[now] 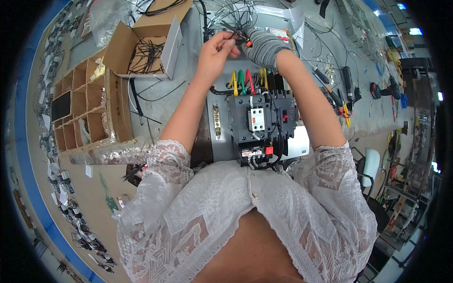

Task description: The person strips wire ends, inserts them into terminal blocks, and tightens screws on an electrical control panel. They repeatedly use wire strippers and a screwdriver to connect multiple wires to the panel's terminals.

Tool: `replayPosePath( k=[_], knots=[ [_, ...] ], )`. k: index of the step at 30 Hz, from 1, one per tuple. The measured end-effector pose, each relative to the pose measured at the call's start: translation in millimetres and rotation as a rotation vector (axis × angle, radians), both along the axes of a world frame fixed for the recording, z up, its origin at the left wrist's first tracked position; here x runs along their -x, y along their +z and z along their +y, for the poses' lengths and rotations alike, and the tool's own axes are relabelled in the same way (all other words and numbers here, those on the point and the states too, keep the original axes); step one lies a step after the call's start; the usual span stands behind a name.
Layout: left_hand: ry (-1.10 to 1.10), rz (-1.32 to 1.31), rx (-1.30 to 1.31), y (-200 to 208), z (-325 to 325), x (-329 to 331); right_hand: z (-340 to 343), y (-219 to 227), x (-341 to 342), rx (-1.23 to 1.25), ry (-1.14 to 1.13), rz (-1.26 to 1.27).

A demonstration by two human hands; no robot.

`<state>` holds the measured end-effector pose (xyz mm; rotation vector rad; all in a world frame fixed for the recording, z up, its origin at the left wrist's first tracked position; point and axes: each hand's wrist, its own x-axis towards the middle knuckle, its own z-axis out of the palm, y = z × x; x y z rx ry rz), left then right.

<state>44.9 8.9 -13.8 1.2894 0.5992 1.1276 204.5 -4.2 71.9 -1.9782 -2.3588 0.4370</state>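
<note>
Hand tool (242,35), dark with a small orange part, sits in the head view at the upper middle, raised over the worktop (163,111). Exact kind is unclear at this size; long and narrow, perhaps pliers or cutters.

Handling, judged: light, stiff, hard to damage; a smooth grip could slide a little, though the knit glove should help. Best held around its rear part, fingers clear of the narrow end.

Right hand (265,47), in a grey striped glove, is closed around the tool's rear. Left hand (217,51), bare, is just beside it on the left, fingers curled and thumb near the fingertips; whether anything is pinched there, I cannot tell. The tool thus lies between the two hands, its narrow end pointing up and to the left, past the left fingertips.

Beyond both hands: a loose tangle of thin wires (238,14), likely light, springy and easy to bend. Nearer the body, below the hands: yellow, green and red cables (242,81), standing up behind a black switch block (285,115) and probably stiffer than the thin wires.
</note>
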Motion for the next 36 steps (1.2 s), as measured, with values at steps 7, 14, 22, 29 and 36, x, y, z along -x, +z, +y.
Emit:
replayPosePath(
  k=[7, 14, 22, 29, 36],
  knots=[
    [-0.004, 0.012, 0.018, -2.6, -0.9, 1.2, 0.0, 5.8, 1.0, 0.096, -0.008, 0.014],
    [-0.018, 0.003, 0.019, -2.5, 0.9, 1.0, 1.0, 4.4, 0.4, 0.086, 0.013, 0.056],
    [-0.047, 0.021, 0.011, 1.4, -0.2, 4.5, 2.6, -4.9, -4.4, 0.02, 0.058, 0.037],
    [0.506, 0.526, -0.653, 70.0, -0.2, 21.2, -7.1, 6.5, 4.7, 0.035, 0.0, -0.032],
    [0.289, 0.902, -0.895, 92.2, 26.3, 2.9, -14.0, 21.8, 11.4, 0.059, -0.022, -0.131]
  ],
)
